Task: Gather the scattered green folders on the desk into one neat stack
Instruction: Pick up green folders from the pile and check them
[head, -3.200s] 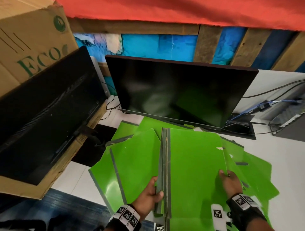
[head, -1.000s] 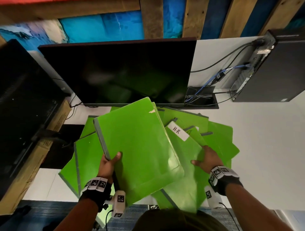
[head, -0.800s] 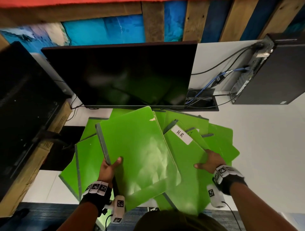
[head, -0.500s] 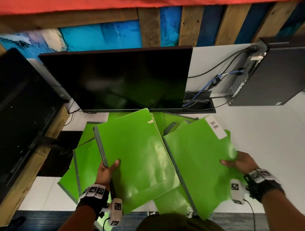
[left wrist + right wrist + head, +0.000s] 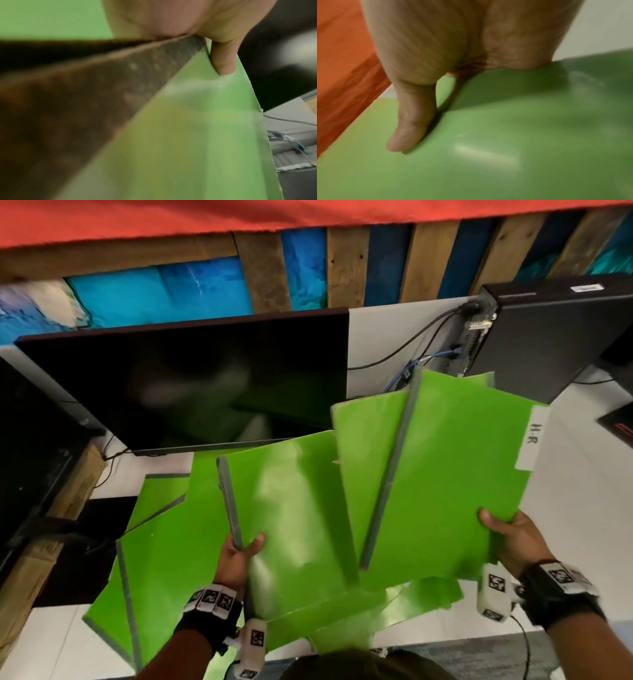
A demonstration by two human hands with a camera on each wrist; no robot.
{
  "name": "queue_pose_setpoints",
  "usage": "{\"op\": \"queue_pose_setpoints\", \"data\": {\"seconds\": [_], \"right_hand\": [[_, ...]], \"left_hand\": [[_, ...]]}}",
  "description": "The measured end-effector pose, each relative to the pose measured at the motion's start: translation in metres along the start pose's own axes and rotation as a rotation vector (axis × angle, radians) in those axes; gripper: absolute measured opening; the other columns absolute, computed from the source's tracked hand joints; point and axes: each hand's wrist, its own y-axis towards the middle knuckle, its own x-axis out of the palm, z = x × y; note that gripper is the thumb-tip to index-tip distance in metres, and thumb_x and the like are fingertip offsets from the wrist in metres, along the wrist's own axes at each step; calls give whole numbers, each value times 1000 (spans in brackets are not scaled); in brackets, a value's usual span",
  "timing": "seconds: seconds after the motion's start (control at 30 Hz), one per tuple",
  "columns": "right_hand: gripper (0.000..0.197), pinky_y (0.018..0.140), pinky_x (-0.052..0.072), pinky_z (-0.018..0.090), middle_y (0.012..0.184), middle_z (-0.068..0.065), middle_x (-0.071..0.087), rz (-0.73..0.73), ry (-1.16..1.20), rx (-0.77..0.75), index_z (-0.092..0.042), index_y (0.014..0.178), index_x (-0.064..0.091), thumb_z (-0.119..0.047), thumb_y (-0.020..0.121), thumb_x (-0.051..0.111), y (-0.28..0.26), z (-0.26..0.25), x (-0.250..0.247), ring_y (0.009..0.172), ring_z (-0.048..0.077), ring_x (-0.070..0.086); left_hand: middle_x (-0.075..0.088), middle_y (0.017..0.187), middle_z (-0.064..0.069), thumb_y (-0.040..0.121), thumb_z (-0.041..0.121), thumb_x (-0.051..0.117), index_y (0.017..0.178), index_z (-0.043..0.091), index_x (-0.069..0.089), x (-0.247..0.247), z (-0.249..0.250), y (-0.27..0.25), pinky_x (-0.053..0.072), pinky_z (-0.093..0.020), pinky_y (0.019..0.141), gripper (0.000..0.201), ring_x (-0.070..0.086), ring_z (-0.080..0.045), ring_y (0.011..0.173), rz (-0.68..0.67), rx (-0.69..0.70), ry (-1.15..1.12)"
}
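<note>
My left hand [image 5: 239, 553] grips a green folder [image 5: 291, 515] by its grey spine, thumb on the cover; the thumb [image 5: 223, 60] also shows in the left wrist view. My right hand [image 5: 507, 537] holds a second green folder [image 5: 445, 474] with a white "H-R" label [image 5: 532, 440], lifted off the desk and tilted, thumb [image 5: 409, 121] pressed on its cover. Another folder [image 5: 366, 460] sits between the two held ones. More green folders [image 5: 161, 570] lie fanned out on the white desk [image 5: 582, 484] under and left of the held ones.
A dark monitor [image 5: 191, 385] stands behind the folders. A second screen on a cardboard box [image 5: 44, 474] is at the left. A black computer case [image 5: 555, 337] with cables [image 5: 411, 364] stands at the back right. A dark mat [image 5: 89, 549] lies left of the folders.
My right hand has lifted the labelled folder off the pile and swung it up to the right. My left hand has kept its grip on the other folder.
</note>
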Motion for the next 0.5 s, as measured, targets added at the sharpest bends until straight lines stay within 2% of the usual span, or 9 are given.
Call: {"op": "queue_pose_setpoints", "data": {"seconds": [0.07, 0.1, 0.17, 0.2, 0.27, 0.37, 0.43, 0.47, 0.5], "right_hand": [[59, 72, 59, 44, 102, 18, 72, -42, -111, 11, -10, 96, 72, -30, 44, 92, 2, -1, 13, 87, 30, 72], [75, 74, 59, 44, 95, 15, 74, -40, -221, -12, -9, 93, 73, -40, 29, 95, 3, -6, 19, 84, 29, 73], [83, 75, 58, 37, 84, 4, 77, -101, -471, -59, -13, 89, 73, -52, 18, 92, 5, -28, 30, 80, 23, 73], [82, 72, 58, 32, 81, -2, 77, -146, -581, -85, -16, 88, 72, -56, 18, 89, 6, -43, 35, 79, 18, 73], [79, 72, 58, 27, 81, -8, 76, -222, -756, -149, -21, 88, 71, -61, 22, 88, 12, -74, 45, 77, 10, 73], [51, 81, 53, 32, 91, -4, 73, -251, -1091, -305, -26, 92, 66, -38, 49, 91, 23, -112, 74, 86, 16, 68], [47, 79, 51, 33, 92, -2, 69, -213, -1251, -384, -28, 90, 61, -38, 53, 89, 34, -122, 96, 87, 19, 64], [48, 79, 51, 35, 93, -1, 69, -195, -1287, -401, -29, 89, 60, -42, 52, 89, 39, -122, 107, 88, 21, 63], [49, 80, 52, 36, 94, 1, 69, -179, -1296, -417, -29, 89, 60, -44, 51, 88, 43, -121, 116, 89, 23, 63]], "left_hand": [[60, 77, -4, 85, -1, 62, 88, 13, 56, 16, 8, -7, 49, -18, 47, 16, 64, -11, 60, -29, 41, -9], [61, 79, -4, 86, -1, 62, 88, 16, 56, 22, 10, -9, 50, -20, 53, 18, 66, -10, 63, -34, 45, -20], [64, 85, -7, 85, 2, 64, 95, 15, 59, 25, 14, -9, 51, -32, 71, 17, 66, -28, 84, -59, 46, -37], [66, 87, -9, 84, 3, 65, 97, 13, 61, 23, 14, -8, 49, -37, 77, 16, 63, -32, 89, -70, 50, -30], [66, 84, -9, 84, 4, 65, 93, 12, 63, 17, 15, -8, 48, -40, 77, 13, 61, -31, 89, -83, 58, -2], [67, 82, -3, 82, 9, 70, 92, 17, 64, 13, 14, -15, 49, -36, 75, 14, 60, -25, 83, -121, 112, 40], [70, 84, 6, 69, 25, 81, 97, 19, 64, 16, 13, -22, 51, -27, 74, 33, 62, -21, 83, -168, 173, 125], [72, 87, 6, 64, 27, 85, 100, 20, 62, 19, 14, -26, 52, -26, 77, 43, 64, -20, 85, -199, 182, 177], [72, 93, 1, 65, 23, 85, 104, 19, 60, 23, 14, -31, 53, -30, 82, 47, 65, -23, 89, -218, 188, 215]]}}
